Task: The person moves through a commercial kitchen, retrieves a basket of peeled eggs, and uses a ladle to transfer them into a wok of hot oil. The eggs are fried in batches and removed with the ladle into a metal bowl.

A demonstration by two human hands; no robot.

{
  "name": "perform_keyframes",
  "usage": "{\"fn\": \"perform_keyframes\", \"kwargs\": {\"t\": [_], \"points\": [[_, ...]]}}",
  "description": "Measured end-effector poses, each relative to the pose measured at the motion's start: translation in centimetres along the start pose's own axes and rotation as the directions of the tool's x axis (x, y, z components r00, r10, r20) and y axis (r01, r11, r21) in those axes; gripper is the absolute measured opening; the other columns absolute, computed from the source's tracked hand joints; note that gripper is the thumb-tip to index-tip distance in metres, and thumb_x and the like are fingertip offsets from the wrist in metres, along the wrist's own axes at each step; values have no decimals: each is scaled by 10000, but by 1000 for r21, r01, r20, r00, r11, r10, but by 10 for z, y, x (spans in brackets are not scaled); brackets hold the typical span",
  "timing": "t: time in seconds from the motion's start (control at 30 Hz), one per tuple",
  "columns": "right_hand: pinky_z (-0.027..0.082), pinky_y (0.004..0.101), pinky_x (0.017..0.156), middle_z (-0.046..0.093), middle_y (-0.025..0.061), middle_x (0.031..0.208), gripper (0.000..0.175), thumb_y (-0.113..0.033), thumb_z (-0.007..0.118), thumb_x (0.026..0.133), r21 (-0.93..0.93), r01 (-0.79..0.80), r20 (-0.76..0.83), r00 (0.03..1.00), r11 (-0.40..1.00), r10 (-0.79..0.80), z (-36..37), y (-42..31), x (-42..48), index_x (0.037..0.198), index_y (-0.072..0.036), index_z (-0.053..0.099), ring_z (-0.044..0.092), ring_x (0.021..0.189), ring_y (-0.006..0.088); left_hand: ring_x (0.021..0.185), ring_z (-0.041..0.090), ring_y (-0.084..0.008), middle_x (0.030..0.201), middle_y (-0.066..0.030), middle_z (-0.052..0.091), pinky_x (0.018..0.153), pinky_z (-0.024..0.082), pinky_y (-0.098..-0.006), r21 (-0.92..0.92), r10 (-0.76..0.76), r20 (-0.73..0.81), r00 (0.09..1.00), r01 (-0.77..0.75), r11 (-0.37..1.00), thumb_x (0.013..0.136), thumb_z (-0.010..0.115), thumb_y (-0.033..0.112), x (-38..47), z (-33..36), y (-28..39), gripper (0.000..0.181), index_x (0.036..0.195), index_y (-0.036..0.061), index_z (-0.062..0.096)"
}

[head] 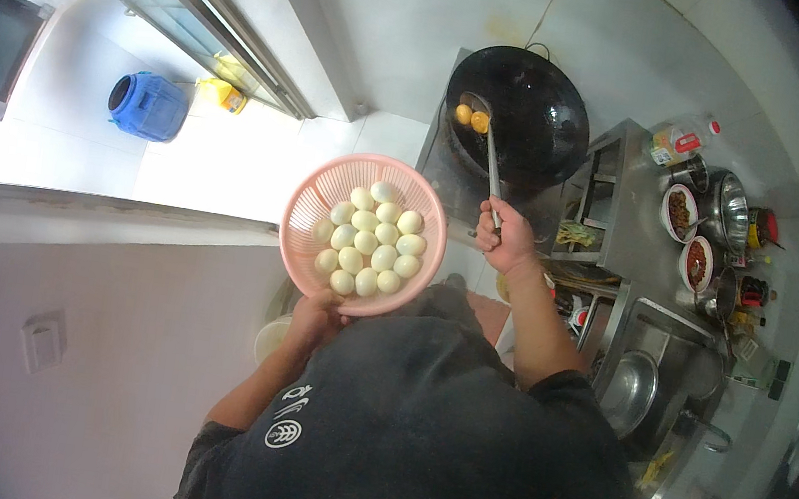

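Observation:
My left hand (318,322) grips the near rim of a pink plastic colander (308,192), which holds several peeled, pale boiled eggs (365,243). With my right hand (506,235) I hold the handle of a metal ladle (493,157), and its bowl is inside a large black wok (538,116). At the ladle's bowl, near the wok's left side, lie two golden-brown round eggs (479,121). The wok stands on a metal stove (449,158), beyond and to the right of the colander.
A metal counter (625,203) on the right bears a plastic bottle (682,141), two bowls of food (679,212), metal bowls (732,210) and jars. Nearer is a steel sink (676,331) with a metal basin (629,393). A blue plastic drum (149,106) and a yellow container (223,96) stand at the left.

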State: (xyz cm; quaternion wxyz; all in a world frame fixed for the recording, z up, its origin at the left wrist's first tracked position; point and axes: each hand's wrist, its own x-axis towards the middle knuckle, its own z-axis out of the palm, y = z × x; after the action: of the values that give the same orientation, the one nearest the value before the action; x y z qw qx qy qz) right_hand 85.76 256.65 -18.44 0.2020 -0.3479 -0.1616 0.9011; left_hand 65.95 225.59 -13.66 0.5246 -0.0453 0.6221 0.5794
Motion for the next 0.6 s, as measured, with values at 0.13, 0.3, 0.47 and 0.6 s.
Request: {"fn": "perform_keyframes", "kwargs": {"t": [0.13, 0.3, 0.47, 0.6], "points": [[292, 284, 435, 472, -6, 599, 241, -307, 539, 1002, 31, -1, -1, 1000, 1000, 1, -2, 0, 3, 926, -79, 560, 357, 436, 114, 722, 587, -206, 996, -136, 613, 551, 450, -293, -80, -42, -58, 997, 37, 996, 837, 513, 17, -9, 14, 13, 364, 1191, -64, 502], [303, 269, 459, 457, -13, 605, 258, -308, 523, 999, 276, -69, 216, 976, 959, 9, -19, -11, 19, 934, -64, 575, 367, 464, 105, 713, 579, -199, 991, -130, 612, 568, 451, -291, 26, -43, -75, 996, 45, 999, 836, 514, 24, -20, 23, 26, 348, 1173, -61, 512], [293, 251, 456, 435, -23, 596, 228, -252, 514, 967, 474, -159, 373, 927, 866, -34, -15, -20, 48, 918, -38, 573, 358, 466, 96, 716, 582, -200, 989, -134, 615, 581, 461, -300, 105, -104, -117, 988, 117, 988, 825, 521, 30, -23, 27, 36, 358, 1169, -68, 517], [285, 240, 450, 425, -38, 579, 191, -197, 534, 938, 503, -184, 459, 885, 845, -81, -7, -25, 84, 925, -11, 574, 350, 445, 81, 732, 592, -212, 984, -140, 619, 594, 473, -313, 148, -78, -115, 990, 94, 984, 814, 524, 30, -14, 21, 29, 356, 1155, -73, 530]]}}
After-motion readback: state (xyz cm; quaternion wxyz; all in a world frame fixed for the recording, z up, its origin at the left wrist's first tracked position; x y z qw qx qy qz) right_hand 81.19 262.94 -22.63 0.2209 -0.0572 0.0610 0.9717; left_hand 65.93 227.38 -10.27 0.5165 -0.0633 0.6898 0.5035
